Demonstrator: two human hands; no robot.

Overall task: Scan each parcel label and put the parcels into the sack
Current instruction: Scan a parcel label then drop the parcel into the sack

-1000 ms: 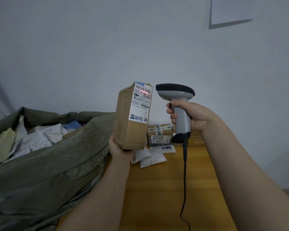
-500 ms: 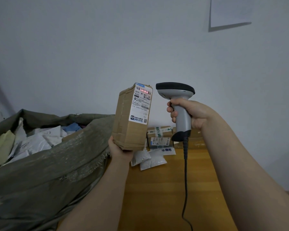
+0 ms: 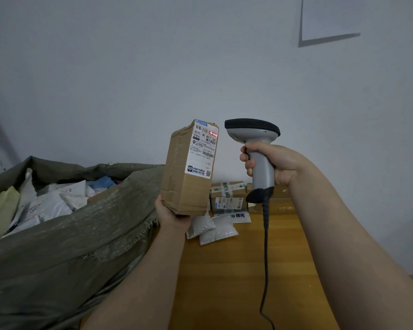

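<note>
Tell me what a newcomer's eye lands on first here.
The cardboard box held up at centre by the left hand, a red scan light on its label. Right of it, the right hand grips a grey scanner. At left, an open sack full of parcels.

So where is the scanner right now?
In the head view the scanner is right of centre, gripped by the right hand, aimed at the label of the cardboard parcel held up by the left hand.
</note>
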